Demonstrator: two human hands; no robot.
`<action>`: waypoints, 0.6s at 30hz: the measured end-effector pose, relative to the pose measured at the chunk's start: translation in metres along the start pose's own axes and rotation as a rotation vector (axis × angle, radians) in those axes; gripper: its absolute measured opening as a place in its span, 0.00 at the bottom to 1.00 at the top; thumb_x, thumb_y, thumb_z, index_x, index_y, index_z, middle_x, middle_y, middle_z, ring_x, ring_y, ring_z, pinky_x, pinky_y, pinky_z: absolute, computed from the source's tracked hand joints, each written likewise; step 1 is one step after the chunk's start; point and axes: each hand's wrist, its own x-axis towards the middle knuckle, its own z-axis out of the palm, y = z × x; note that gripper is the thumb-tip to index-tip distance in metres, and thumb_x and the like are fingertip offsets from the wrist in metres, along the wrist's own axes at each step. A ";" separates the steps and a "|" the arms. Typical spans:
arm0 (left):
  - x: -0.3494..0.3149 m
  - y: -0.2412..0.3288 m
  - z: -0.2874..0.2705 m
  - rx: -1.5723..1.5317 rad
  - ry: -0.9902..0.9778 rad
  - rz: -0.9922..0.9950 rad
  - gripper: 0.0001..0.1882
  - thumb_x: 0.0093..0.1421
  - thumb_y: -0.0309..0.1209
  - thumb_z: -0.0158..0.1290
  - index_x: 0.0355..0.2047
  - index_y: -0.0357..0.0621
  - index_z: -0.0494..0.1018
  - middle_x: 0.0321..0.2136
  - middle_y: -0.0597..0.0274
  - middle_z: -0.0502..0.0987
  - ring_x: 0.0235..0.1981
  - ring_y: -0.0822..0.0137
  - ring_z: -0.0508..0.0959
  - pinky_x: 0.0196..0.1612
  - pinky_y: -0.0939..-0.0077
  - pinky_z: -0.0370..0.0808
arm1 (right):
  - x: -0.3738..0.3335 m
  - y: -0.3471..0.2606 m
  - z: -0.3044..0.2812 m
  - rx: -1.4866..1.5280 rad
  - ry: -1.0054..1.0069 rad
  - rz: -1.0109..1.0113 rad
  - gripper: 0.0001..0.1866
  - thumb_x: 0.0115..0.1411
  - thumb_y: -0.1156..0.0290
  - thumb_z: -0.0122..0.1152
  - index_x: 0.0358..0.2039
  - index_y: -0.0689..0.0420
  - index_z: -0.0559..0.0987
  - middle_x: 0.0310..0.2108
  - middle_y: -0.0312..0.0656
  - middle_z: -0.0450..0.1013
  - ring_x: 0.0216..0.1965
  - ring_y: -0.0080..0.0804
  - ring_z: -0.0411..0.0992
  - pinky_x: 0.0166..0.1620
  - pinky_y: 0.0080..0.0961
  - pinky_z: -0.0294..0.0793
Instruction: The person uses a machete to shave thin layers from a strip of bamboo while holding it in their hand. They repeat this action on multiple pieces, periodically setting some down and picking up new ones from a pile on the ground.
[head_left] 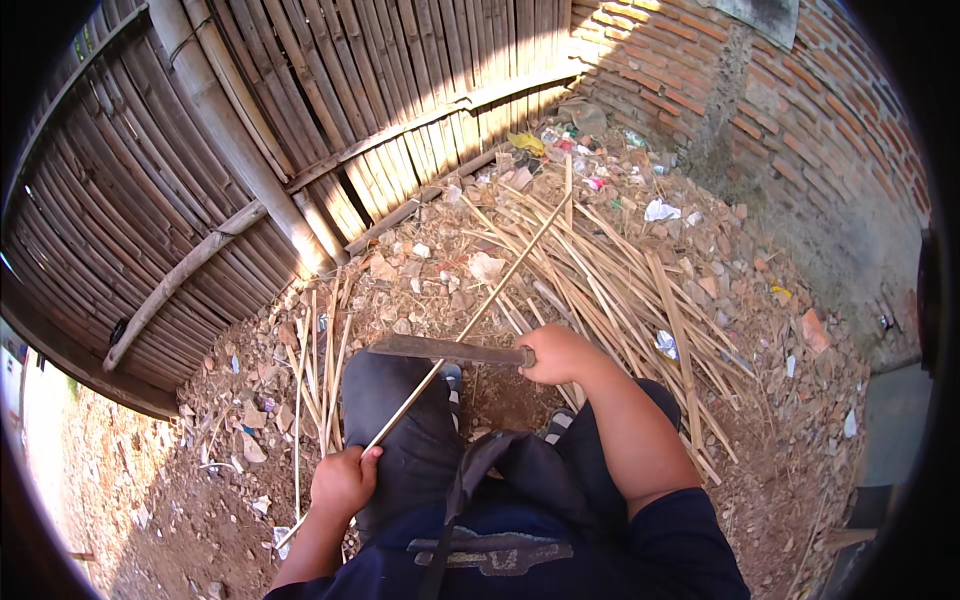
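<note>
Clenching one pale, slender woody strip (502, 284) aslant over the left thigh (395, 410), the left hand (340, 485) curls tight; the right hand (556, 355) wraps one flat, brown-bladed knife (440, 349) across it (a loose pile of strips (615, 290), too tangled to count, covers coarse rubble (400, 268)).

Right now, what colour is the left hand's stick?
The stick is pale tan in the head view.

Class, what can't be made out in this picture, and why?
Head view:
Machete handle: mostly covered by the right hand.
Bamboo strip, gripped stretch: inside the left hand.
Striped footwear: partly hidden by trousered legs.
Litter near the brick wall: too small to identify.
</note>
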 end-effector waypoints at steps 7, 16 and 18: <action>0.002 0.000 0.001 -0.002 0.007 0.002 0.24 0.69 0.47 0.54 0.23 0.41 0.75 0.19 0.41 0.78 0.24 0.36 0.80 0.30 0.43 0.76 | 0.000 0.025 -0.011 0.071 0.106 0.173 0.17 0.53 0.61 0.69 0.42 0.55 0.85 0.36 0.55 0.81 0.41 0.54 0.80 0.47 0.45 0.79; 0.001 0.003 -0.003 -0.025 0.000 -0.008 0.25 0.69 0.47 0.53 0.22 0.39 0.75 0.19 0.40 0.77 0.24 0.35 0.79 0.30 0.42 0.75 | -0.006 0.003 -0.012 0.057 0.013 0.187 0.22 0.55 0.60 0.69 0.48 0.55 0.84 0.39 0.55 0.81 0.44 0.53 0.80 0.50 0.43 0.78; 0.001 0.004 -0.004 -0.034 0.004 -0.013 0.26 0.69 0.47 0.53 0.21 0.39 0.75 0.18 0.39 0.77 0.24 0.35 0.79 0.30 0.42 0.75 | -0.004 0.006 -0.009 0.067 0.017 0.181 0.22 0.55 0.60 0.69 0.49 0.55 0.84 0.40 0.55 0.81 0.44 0.53 0.80 0.50 0.43 0.78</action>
